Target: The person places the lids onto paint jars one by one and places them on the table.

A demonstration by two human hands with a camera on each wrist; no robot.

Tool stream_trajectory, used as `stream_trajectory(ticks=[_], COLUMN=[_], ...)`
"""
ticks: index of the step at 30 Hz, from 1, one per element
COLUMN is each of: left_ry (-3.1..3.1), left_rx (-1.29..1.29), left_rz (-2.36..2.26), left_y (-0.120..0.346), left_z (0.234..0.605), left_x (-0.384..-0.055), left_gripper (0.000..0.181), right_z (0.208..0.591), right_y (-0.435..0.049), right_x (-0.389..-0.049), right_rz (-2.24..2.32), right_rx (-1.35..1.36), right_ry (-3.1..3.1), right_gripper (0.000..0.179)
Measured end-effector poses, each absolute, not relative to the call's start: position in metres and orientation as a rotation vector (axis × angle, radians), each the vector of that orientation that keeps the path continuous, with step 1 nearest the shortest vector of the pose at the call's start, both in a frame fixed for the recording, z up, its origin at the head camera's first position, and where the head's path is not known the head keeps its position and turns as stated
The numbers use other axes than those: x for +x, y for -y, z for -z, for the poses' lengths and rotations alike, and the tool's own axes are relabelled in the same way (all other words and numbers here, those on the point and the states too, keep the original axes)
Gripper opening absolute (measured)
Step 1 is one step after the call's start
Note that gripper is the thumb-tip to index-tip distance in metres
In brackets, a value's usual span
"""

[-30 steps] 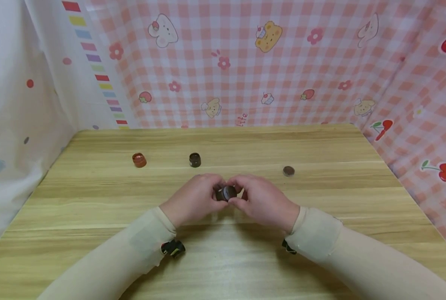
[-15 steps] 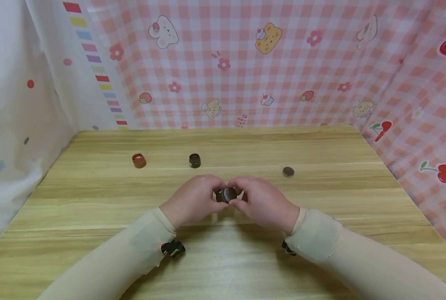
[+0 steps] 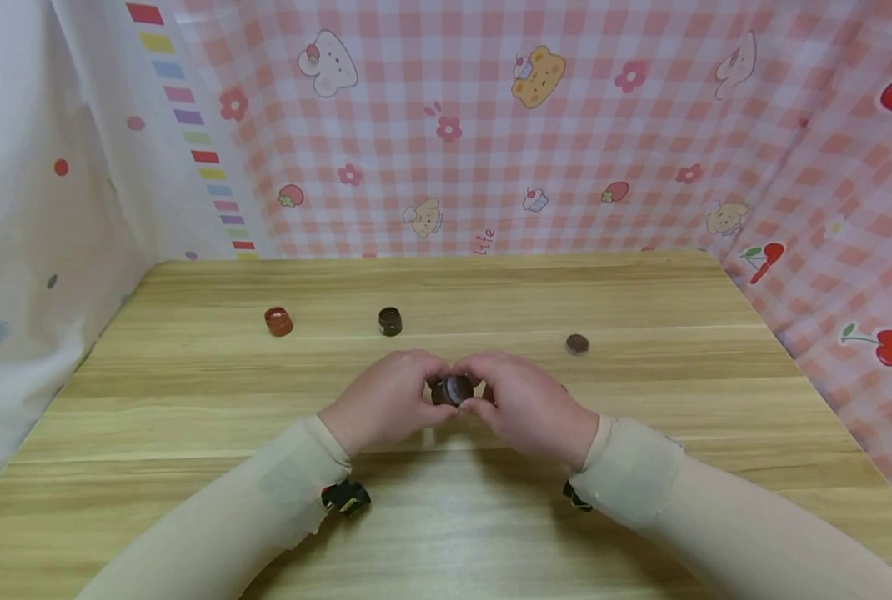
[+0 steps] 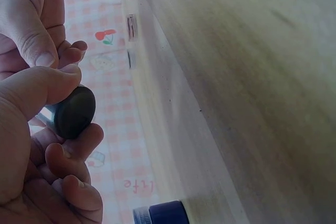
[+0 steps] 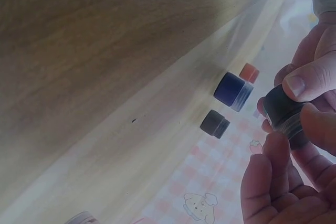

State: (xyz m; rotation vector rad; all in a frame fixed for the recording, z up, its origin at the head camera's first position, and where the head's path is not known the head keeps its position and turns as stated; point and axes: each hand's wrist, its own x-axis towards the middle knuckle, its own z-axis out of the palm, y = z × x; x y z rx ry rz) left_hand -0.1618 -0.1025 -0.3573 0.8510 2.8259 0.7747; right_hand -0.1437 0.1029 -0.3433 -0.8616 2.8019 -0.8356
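Observation:
Both hands meet over the middle of the table around a small dark jar (image 3: 442,392), tilted on its side. My left hand (image 3: 393,400) grips its body, thumb on the near side. My right hand (image 3: 524,404) pinches the jar's lid (image 3: 460,390), which has a clear rim and faces right. In the left wrist view the jar's dark round base (image 4: 76,113) shows between the left thumb and fingers. The right wrist view has the right fingertips (image 5: 276,148) at the rim. Part of the lid is covered by the fingers.
Behind the hands stand an open red jar (image 3: 278,322) and an open dark jar (image 3: 389,322). A loose lid (image 3: 577,344) lies at right. A larger blue jar (image 5: 232,92), hidden in the head view, stands between the red and dark jars in the right wrist view. Patterned cloth (image 3: 446,167) hangs behind.
My right hand has turned slightly at the lid. The left hand, the held jar and the things on the table stay almost where they were.

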Motion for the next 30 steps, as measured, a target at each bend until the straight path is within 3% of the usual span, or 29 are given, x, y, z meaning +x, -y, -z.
stream_trajectory(ticks=[21, 30], left_ry=[-2.829, -2.838], left_rx=[0.814, 0.807], left_rz=[-0.799, -0.803], left_y=[0.1033, 0.1021], left_z=[0.3579, 0.3566], left_x=[-0.1628, -0.1617], left_gripper=[0.024, 0.021], right_z=[0.3448, 0.3439], right_y=[-0.1033, -0.1009], right_x=[-0.1428, -0.1448], right_rz=[0.848, 0.870], right_rx=[-0.902, -0.806], right_ry=[-2.825, -2.807], right_gripper=[0.037, 0.022])
